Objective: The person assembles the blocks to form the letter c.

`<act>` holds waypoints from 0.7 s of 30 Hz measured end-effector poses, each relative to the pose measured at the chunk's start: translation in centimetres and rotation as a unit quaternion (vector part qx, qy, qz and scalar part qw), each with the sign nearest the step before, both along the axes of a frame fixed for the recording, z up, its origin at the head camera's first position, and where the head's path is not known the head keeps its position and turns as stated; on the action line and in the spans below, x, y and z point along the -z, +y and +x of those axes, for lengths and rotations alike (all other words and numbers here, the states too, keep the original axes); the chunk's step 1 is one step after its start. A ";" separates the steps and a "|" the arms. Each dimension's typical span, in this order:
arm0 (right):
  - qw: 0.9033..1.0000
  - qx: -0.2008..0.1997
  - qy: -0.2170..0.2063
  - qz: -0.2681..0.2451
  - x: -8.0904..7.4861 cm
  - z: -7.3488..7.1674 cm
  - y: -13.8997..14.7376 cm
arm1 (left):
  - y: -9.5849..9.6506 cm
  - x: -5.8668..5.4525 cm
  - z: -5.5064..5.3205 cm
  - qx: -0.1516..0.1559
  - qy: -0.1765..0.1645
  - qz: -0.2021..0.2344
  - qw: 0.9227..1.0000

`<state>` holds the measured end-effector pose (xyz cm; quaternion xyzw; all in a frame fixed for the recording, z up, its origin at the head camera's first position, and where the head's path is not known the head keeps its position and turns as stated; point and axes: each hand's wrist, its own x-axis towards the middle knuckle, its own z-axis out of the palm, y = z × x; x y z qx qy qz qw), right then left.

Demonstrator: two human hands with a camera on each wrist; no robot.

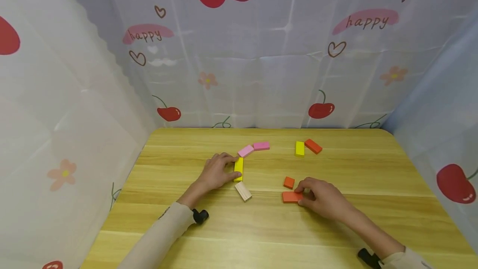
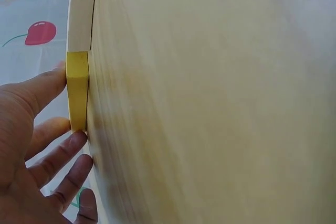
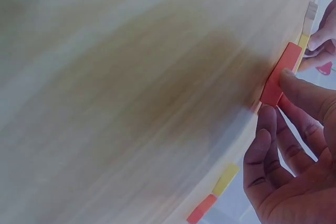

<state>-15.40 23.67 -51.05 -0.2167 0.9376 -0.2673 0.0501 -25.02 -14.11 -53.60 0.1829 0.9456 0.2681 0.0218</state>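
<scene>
With thumb and fingers at its two ends, my left hand (image 1: 216, 172) pinches a long yellow block (image 1: 239, 168) that lies flat on the wooden table. A plain wood block (image 1: 243, 191) lies slanted at the yellow one's near end; the left wrist view shows the yellow block (image 2: 78, 90) and the plain block (image 2: 82, 11) end to end. My right hand (image 1: 324, 197) grips the right end of an orange block (image 1: 289, 197) between thumb and fingers. Just beyond that lies a small square orange block (image 1: 288, 182).
Two pink blocks, a light one (image 1: 246, 151) and a darker one (image 1: 261, 146), curve away from the left yellow block's far end. Toward the back right, a second yellow block (image 1: 300, 149) meets a red-orange block (image 1: 313, 146). A printed curtain (image 1: 261, 86) stands around the table (image 1: 261, 235).
</scene>
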 end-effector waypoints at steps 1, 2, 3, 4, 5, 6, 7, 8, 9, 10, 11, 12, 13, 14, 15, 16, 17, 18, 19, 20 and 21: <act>1.000 -0.001 0.000 0.002 0.0 0.0 -0.1 | 0.0 0.0 0.0 0.000 0.000 0.001 1.000; 1.000 -0.001 -0.001 0.005 -0.1 -0.1 -0.3 | 0.0 -0.1 0.0 0.001 -0.001 0.001 1.000; 1.000 -0.001 0.000 0.008 -0.1 -0.1 -0.4 | 0.0 -0.1 0.1 0.001 -0.001 0.003 1.000; 1.000 -0.002 0.001 0.011 -0.1 -0.1 -0.6 | 0.0 -0.2 0.1 0.001 -0.001 0.003 1.000; 1.000 -0.004 0.002 0.014 -0.2 -0.2 -0.7 | 0.0 -0.2 0.1 0.001 -0.002 0.004 1.000; 1.000 -0.006 0.003 0.015 -0.2 -0.2 -0.9 | 0.0 -0.2 0.1 0.001 -0.004 0.005 1.000; 1.000 -0.007 0.004 0.016 -0.3 -0.2 -1.0 | 0.0 -0.3 0.2 0.000 -0.004 0.006 1.000; 1.000 -0.009 0.005 0.017 -0.3 -0.2 -1.2 | 0.0 -0.3 0.2 0.000 -0.004 0.006 1.000; 1.000 -0.012 0.006 0.017 -0.3 -0.2 -1.3 | 0.1 -0.3 0.2 0.000 -0.004 0.006 1.000; 1.000 -0.013 0.007 0.016 -0.4 -0.2 -1.5 | 0.0 -0.3 0.2 0.000 -0.004 0.007 1.000; 1.000 -0.014 0.009 0.016 -0.4 -0.2 -1.6 | 0.0 -0.3 0.2 0.000 -0.003 0.007 1.000; 1.000 -0.015 0.009 0.016 -0.4 -0.2 -1.8 | 0.0 -0.3 0.1 0.000 -0.003 0.006 1.000; 1.000 -0.016 0.010 0.016 -0.5 -0.2 -1.9 | 0.0 -0.2 0.1 0.001 -0.001 0.006 1.000; 1.000 -0.018 0.010 0.017 -0.5 -0.3 -2.1 | 0.0 -0.2 0.1 0.001 0.000 0.006 1.000; 1.000 -0.019 0.011 0.018 -0.5 -0.3 -2.2 | 0.0 -0.2 0.1 0.001 0.000 0.006 1.000; 1.000 -0.021 0.011 0.019 -0.5 -0.3 -2.4 | 0.0 -0.2 0.1 0.001 0.000 0.006 1.000; 1.000 -0.022 0.010 0.020 -0.5 -0.4 -2.6 | -0.1 -0.2 0.1 0.000 0.000 0.006 1.000; 0.999 -0.024 0.008 0.020 -0.5 -0.4 -2.7 | -0.1 -0.2 0.1 0.000 0.000 0.005 1.000; 0.999 -0.025 0.006 0.020 -0.4 -0.5 -2.8 | -0.1 -0.1 0.0 0.001 0.000 0.006 1.000; 0.999 -0.026 0.005 0.020 -0.4 -0.5 -3.0 | -0.1 -0.1 0.0 0.001 0.000 0.007 1.000; 0.999 -0.027 0.004 0.019 -0.3 -0.5 -3.1 | -0.1 -0.1 0.0 0.002 0.000 0.009 1.000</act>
